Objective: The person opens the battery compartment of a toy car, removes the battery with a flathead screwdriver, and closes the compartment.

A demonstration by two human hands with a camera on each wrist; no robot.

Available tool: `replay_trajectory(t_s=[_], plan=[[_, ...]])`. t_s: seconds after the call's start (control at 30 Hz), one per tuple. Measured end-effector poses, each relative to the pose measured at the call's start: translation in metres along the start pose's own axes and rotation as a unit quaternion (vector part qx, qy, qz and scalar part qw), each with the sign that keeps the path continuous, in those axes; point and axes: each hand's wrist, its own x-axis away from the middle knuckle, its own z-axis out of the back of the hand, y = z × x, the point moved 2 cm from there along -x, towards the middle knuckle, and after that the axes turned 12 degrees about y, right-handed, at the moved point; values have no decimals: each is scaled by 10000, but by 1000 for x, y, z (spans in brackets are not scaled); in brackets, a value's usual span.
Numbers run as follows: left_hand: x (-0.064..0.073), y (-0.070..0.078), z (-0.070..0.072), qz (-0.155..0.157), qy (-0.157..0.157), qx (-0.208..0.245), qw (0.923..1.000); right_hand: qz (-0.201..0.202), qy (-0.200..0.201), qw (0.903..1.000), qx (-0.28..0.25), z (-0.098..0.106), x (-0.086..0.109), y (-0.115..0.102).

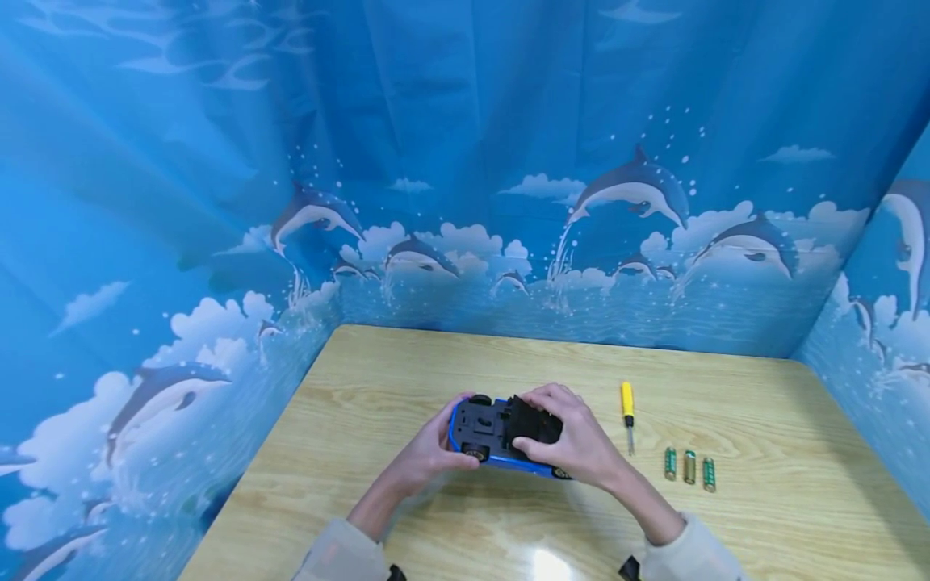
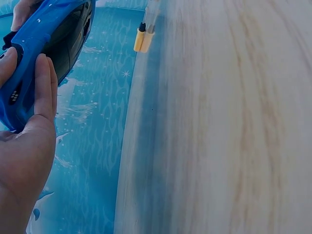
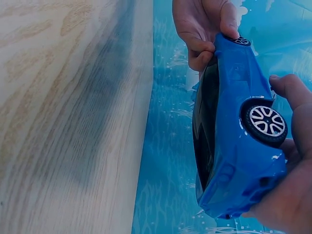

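A blue toy car (image 1: 497, 461) is held upside down above the table, its black underside (image 1: 477, 421) facing up. My left hand (image 1: 433, 452) grips one end of it, thumb by a wheel (image 3: 242, 41) and fingers along the far side; in the left wrist view straight fingers (image 2: 44, 85) lie against the body. Over the other end, my right hand (image 1: 577, 440) pinches a black cover (image 1: 525, 421) between thumb and fingers. That cover stands tilted up at the underside; whether it is fully detached cannot be told. A spoked wheel (image 3: 267, 122) shows near my right hand.
To the right on the wooden table (image 1: 392, 363) lies a yellow-handled screwdriver (image 1: 628, 403). Beside it are three green batteries (image 1: 670, 463) in a row. A blue dolphin-print curtain (image 1: 465, 161) stands behind the table and along its sides.
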Motion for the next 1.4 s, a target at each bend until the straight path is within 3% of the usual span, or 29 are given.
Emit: replay_trajectory(t_s=[0.73, 1.4], plan=[[1, -2, 3, -18, 27, -27, 10000, -161, -287, 9994, -121, -2, -1, 5], [0, -3, -2, -48, -74, -137, 9999, 534, -905, 9937, 377, 8, -4, 11]])
